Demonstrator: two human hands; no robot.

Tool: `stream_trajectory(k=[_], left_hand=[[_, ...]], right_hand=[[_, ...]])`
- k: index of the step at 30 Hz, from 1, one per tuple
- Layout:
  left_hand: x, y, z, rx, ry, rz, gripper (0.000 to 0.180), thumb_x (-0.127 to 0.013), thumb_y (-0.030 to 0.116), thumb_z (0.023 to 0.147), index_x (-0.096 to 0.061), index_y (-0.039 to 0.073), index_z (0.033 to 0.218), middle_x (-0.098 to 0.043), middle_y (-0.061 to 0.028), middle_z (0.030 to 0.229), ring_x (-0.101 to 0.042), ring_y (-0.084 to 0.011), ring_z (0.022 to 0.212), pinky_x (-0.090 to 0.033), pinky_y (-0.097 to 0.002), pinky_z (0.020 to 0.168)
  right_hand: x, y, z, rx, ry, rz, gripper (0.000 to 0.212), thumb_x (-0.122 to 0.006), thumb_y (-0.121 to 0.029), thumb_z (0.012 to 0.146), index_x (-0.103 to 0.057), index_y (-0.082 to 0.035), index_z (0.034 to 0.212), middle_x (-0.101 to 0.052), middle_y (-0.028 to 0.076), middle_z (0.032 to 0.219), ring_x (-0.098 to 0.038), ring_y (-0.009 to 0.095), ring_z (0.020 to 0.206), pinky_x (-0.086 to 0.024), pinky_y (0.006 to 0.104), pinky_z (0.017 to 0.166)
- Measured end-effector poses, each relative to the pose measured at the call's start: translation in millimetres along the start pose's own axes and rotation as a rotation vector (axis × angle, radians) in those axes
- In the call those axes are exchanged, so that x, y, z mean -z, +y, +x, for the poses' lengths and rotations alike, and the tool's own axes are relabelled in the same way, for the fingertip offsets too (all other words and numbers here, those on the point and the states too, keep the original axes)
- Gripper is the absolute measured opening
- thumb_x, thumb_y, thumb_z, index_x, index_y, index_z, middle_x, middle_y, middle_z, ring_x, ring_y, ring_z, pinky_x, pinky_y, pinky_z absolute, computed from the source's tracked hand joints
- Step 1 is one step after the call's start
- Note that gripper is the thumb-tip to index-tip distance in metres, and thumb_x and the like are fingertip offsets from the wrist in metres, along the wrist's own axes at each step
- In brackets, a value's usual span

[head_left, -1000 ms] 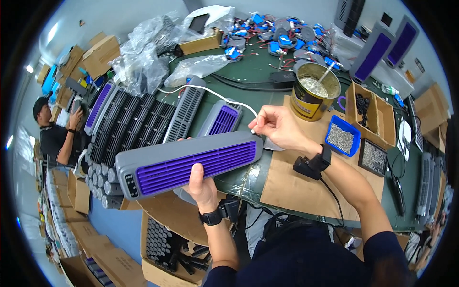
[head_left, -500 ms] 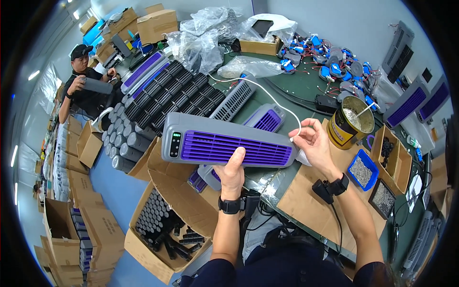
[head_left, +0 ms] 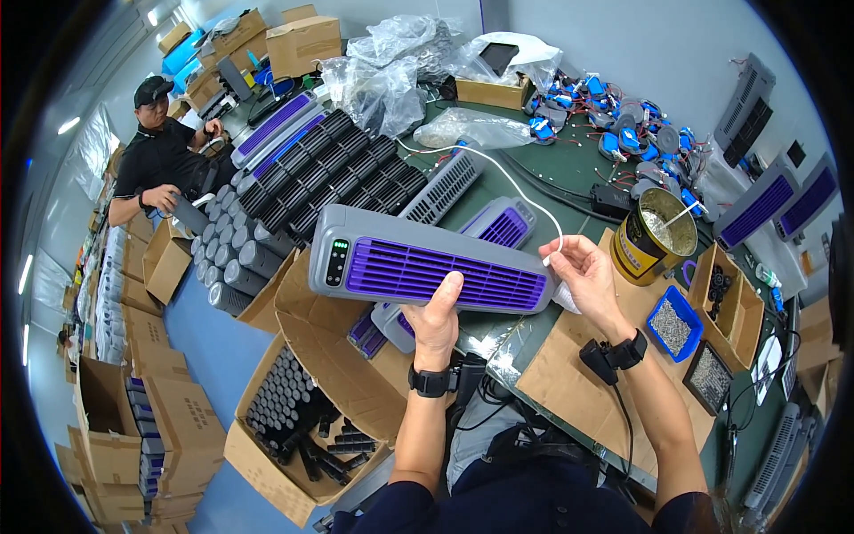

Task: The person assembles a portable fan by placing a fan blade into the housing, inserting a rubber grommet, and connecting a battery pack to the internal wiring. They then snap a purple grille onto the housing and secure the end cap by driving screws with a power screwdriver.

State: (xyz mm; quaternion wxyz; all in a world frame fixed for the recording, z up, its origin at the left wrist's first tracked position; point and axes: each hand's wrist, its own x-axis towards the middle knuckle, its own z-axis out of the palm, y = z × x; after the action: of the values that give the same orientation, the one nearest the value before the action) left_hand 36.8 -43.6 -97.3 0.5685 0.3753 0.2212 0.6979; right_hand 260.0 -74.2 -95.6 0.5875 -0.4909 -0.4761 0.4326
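Pinching a thin white cable (head_left: 534, 203), your right hand (head_left: 583, 278) sits beside the 3 o'clock end of the long grey-purple plastic unit (head_left: 400, 264), axis 9-to-3, your left hand (head_left: 434, 327) clasps.

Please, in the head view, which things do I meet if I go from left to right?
Co-worker in black, held grey-and-purple unit, person's right hand, blue tray of small parts, open cardboard box with black parts, rightmost purple-fronted unit.
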Motion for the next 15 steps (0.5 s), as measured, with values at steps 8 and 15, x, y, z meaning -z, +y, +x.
stream_trajectory(k=[8,15], left_hand=[[0.3,0.0,-0.5,0.001,0.001,0.007,0.057,-0.075,0.009,0.077,-0.05,0.009,0.129,-0.056,-0.0033,0.116,-0.057,-0.0182,0.108,-0.045,-0.036,0.1],[-2.5,1.5,-0.7,0.005,0.004,-0.033,0.056,-0.075,0.003,0.077,-0.05,0.009,0.127,-0.056,-0.0041,0.115,-0.056,-0.0179,0.105,-0.045,-0.035,0.099]], right_hand=[[-2.0,-1.1,-1.1,-0.017,0.017,0.001,0.014,-0.064,-0.007,0.093,-0.06,-0.002,0.106,-0.069,0.006,0.103,-0.061,0.007,0.089,-0.051,0.0223,0.08],[-0.5,0.3,0.0,-0.003,0.017,-0.012,0.013,-0.063,-0.006,0.093,-0.061,-0.002,0.105,-0.069,0.005,0.102,-0.061,0.007,0.089,-0.05,0.0229,0.081]])
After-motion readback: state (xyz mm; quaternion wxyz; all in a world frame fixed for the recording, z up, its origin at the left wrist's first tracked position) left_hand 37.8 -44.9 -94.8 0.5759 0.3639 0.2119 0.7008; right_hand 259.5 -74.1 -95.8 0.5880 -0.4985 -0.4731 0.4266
